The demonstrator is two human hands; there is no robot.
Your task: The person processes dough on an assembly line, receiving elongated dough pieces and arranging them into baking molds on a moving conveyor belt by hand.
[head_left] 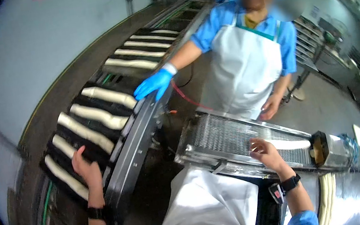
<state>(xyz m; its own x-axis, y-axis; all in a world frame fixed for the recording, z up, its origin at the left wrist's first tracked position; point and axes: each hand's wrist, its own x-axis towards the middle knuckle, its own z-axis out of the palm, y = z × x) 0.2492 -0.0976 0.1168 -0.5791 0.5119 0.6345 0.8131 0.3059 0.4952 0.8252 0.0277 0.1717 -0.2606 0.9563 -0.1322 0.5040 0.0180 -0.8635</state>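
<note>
My left hand (86,168) is over the black trays on the left conveyor, fingers apart and holding nothing. It is beside the lower end of a pale dough strip (64,146); whether it touches the strip I cannot tell. Another dough strip (65,177) lies in the tray just below it. On the right, my right hand (266,154) is over a metal mesh belt (221,133), its fingers curled round the near end of a dough strip (291,144). That strip stretches along the belt to a brown-edged outlet (320,148).
A co-worker in a white apron (243,65) stands across from me, a blue-gloved hand (154,84) on the conveyor's metal rail (133,160). More filled trays (142,50) sit farther along. Long dough strips (328,199) lie on a metal surface at lower right.
</note>
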